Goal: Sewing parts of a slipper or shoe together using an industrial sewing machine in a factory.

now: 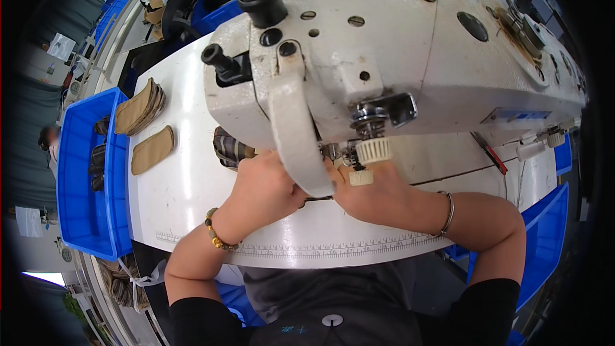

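My left hand is at the sewing machine's needle area, its fingers curled and partly hidden behind the white lever. A dark plaid fabric piece lies just beyond it. My right hand is bent in beside it under the tension knobs, fingertips hidden. A narrow strip of khaki and dark material shows below the fingers; what each hand grips is unclear. On the white table, to the left, lie a stack of khaki fabric pieces and a separate khaki piece.
A blue bin with dark pieces stands at the left edge, another blue bin at the right. A red-handled tool lies right of the machine. A ruler runs along the front edge. A person is at far left.
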Demonstrator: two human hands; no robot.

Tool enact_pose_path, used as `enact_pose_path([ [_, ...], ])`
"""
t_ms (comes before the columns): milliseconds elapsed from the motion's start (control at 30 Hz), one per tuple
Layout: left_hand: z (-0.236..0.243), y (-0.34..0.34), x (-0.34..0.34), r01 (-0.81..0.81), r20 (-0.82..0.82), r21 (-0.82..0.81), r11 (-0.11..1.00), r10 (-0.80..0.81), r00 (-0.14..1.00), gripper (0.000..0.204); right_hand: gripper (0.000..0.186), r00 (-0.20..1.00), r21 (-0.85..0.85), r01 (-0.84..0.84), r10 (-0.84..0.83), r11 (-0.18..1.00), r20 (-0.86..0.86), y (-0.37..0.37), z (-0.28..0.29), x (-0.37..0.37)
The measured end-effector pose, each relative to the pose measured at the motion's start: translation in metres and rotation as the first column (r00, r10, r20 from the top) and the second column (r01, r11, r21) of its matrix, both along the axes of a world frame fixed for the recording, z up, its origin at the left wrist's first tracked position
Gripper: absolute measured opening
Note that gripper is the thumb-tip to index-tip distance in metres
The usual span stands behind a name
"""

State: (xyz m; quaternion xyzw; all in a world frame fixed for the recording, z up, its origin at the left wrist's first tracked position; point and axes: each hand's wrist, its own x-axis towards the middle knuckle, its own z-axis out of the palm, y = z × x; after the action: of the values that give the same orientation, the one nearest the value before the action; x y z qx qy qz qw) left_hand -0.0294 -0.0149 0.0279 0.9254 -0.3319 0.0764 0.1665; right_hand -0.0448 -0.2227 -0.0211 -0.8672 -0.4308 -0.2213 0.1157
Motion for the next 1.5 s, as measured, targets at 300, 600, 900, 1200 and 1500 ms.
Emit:
enact_pose_path([
  [300, -0.001, 0.003, -0.006, 0.062, 0.106, 0.219, 0.974, -0.087, 0.991, 0.035, 0.013, 0.994, -0.044, -0.040, 0.035, 0.998, -0.106, 0.002, 0.000, 0.001],
  [600, -0.003, 0.003, 0.001, 0.121, 0.170, 0.169, 0.978, -0.150, 0.974, 0.038, 0.008, 0.973, 0.025, -0.061, 0.065, 0.998, -0.223, 0.003, -0.011, 0.003],
  [900, 0.005, -0.005, -0.006, 0.037, 0.061, 0.138, 0.990, -0.046, 0.997, 0.026, 0.005, 0.987, 0.145, -0.024, 0.046, 0.989, -0.153, 0.005, -0.005, 0.001],
  [1200, -0.005, -0.005, 0.002, -0.032, 0.042, 0.148, 0.988, 0.026, 0.999, 0.014, 0.009, 0.979, 0.101, -0.013, 0.033, 0.995, -0.202, -0.003, 0.000, 0.004],
  [1500, 0.001, -0.008, 0.001, -0.011, 0.067, 0.102, 0.995, 0.005, 0.998, 0.013, 0.008, 0.954, 0.269, 0.019, 0.064, 0.963, -0.294, 0.003, -0.016, 0.003],
])
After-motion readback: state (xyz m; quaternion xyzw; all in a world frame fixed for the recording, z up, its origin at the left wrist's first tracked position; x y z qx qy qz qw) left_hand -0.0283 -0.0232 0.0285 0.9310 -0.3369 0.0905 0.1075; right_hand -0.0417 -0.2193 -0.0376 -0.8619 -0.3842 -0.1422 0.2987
